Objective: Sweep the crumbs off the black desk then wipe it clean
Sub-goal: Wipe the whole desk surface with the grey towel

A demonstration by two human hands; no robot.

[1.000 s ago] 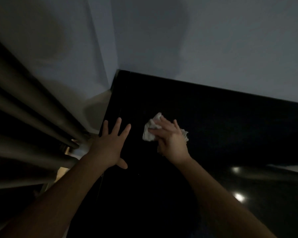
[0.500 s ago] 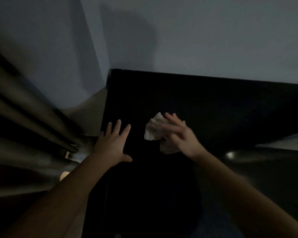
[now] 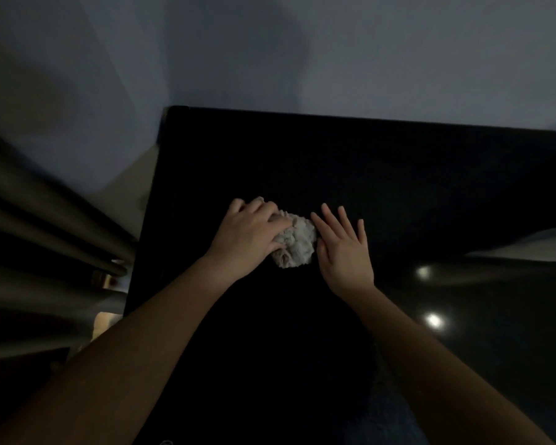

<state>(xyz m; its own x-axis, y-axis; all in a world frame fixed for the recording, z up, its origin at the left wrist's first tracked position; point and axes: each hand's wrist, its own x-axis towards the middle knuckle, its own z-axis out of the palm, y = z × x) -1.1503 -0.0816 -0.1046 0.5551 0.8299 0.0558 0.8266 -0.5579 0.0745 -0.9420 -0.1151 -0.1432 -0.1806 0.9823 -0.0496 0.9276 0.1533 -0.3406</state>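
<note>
The black desk (image 3: pixel 382 175) fills the middle of the head view, and it is too dark to make out any crumbs on it. A crumpled whitish cloth (image 3: pixel 297 248) lies on the desk between my two hands. My left hand (image 3: pixel 249 237) rests on the cloth's left side with its fingers curled over it, holding it. My right hand (image 3: pixel 344 248) lies flat on the desk, fingers spread, touching the cloth's right edge and holding nothing.
A pale blue-grey wall (image 3: pixel 302 53) rises behind the desk. Dark curtain folds (image 3: pixel 39 226) hang at the left, past the desk's left edge (image 3: pixel 148 226). A glossy dark surface (image 3: pixel 495 316) with two light reflections lies at the right.
The cloth has passed from my right hand to my left. My left hand moved right onto it, and my right hand let go and now lies flat beside it.
</note>
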